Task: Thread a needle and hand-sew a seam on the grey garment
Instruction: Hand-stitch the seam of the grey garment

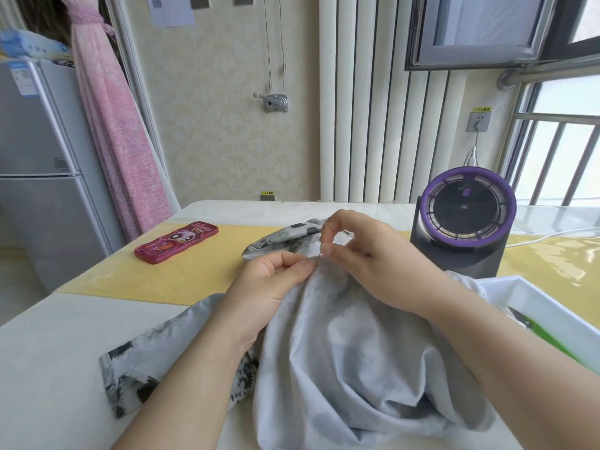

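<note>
The grey garment (341, 352) lies heaped on the counter (65, 352) at the near centre, one fold lifted towards the hands. The left hand (269, 287) grips that fold, thumb and forefinger pressed together on the cloth. Just at its 2 o'clock, the right hand (367, 254) pinches thumb and forefinger shut on a thin dark sliver at the fold's edge, seemingly the needle (320, 254), with the other fingers curled above. A pink phone (177, 242) lies at 10 o'clock of the hands, a purple-ringed fan (467, 216) at 2 o'clock and a white tray (535, 287) at 4 o'clock.
</note>
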Demonstrator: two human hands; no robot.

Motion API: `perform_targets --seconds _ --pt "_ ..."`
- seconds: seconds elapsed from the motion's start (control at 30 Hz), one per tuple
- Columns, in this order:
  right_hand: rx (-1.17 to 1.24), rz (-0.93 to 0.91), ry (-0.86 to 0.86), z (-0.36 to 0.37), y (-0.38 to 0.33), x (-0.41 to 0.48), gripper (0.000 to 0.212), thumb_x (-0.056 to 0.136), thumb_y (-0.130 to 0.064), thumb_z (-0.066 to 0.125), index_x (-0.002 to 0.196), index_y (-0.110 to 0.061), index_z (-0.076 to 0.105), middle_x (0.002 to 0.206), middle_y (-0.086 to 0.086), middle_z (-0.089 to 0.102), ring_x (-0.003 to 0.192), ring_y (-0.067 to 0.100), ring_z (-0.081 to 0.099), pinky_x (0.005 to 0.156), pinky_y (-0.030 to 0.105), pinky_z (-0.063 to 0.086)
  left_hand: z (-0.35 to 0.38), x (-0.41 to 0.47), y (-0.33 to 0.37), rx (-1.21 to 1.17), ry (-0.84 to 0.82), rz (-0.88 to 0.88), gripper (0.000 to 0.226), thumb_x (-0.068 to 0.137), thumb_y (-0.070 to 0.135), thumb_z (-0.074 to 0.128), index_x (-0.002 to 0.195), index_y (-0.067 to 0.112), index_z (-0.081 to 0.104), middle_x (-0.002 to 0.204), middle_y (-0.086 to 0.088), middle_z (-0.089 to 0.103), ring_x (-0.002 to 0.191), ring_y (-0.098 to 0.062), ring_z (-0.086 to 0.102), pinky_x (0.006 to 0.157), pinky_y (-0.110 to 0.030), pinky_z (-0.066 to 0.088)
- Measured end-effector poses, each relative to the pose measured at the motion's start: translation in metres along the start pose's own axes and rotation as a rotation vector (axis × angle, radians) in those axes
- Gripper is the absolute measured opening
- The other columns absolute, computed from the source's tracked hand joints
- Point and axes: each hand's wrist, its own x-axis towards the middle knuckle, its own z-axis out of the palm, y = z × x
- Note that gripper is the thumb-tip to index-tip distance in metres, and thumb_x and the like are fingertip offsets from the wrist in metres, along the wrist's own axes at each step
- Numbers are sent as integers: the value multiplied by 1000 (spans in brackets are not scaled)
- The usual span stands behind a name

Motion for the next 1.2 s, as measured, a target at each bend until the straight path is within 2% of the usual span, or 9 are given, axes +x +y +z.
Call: perform_targets --seconds 0.17,0.27,0.33,0.4,0.57,0.7,0.87,1.0,1.2 --pt "132 150 242 -22 -5 4 14 94 -21 54 80 -19 53 90 17 67 71 34 57 52 29 42 -4 2 -2 195 130 69 5 86 13 66 82 11 68 80 -5 71 76 -10 62 81 -27 47" --pt "717 222 400 -40 -10 9 16 89 -13 57 76 -17 48 84 5 72 79 15 64 72 31 50 -3 2 -1 234 170 104 6 86 12 66 81 10 67 81 -7 70 75 -12 60 75 -24 46" --pt "1394 271 182 -50 -16 5 10 85 -9 51 78 -11 45 67 5 64 68 17 65 71 37 57 -3 2 -1 267 192 129 6 87 12 65 81 11 66 82 -10 69 75 -12 59 72 -23 45" --pt "1686 288 -190 -51 -23 1 7 84 -4 47 79 -9 44 58 4 50 48 15 55 63 35 58 -3 3 -2 293 205 149 6 87 13 65 80 12 66 83 -10 70 75 -11 59 71 -21 45" --pt "961 468 -66 -21 -16 3 22 95 -9 38 75 -17 42 48 -6 27 38 9 21 45 25 44 -4 4 -2 285 204 187 6 86 13 66 80 15 66 79 -3 70 72 -8 61 69 -15 47" --pt "99 292 -62 7 -5 0 21 90 -37 58 81 -18 57 49 -12 47 43 2 43 54 19 44 -4 5 -1 283 180 194 5 86 15 66 81 15 67 79 -4 72 75 -10 64 75 -21 49" --pt "-116 176 24 23 0 1 17 83 -36 67 75 -26 57 48 -9 40 47 -6 45 50 14 35 -3 3 0 281 149 214 8 85 14 66 78 18 67 74 0 72 71 -7 64 74 -19 49" --pt "6 141 79 17 5 4 15 87 -25 66 73 -19 62 40 -12 40 41 5 38 45 17 28 -3 3 0 288 130 193 6 85 14 67 79 16 67 81 -6 73 75 -9 64 77 -23 49" --pt "1274 227 44 0 -13 5 16 81 -15 57 71 -15 45 46 -10 18 39 6 14 80 39 57 -8 6 -6 396 162 195 7 85 14 67 79 15 68 81 -6 71 72 -10 60 69 -22 45"
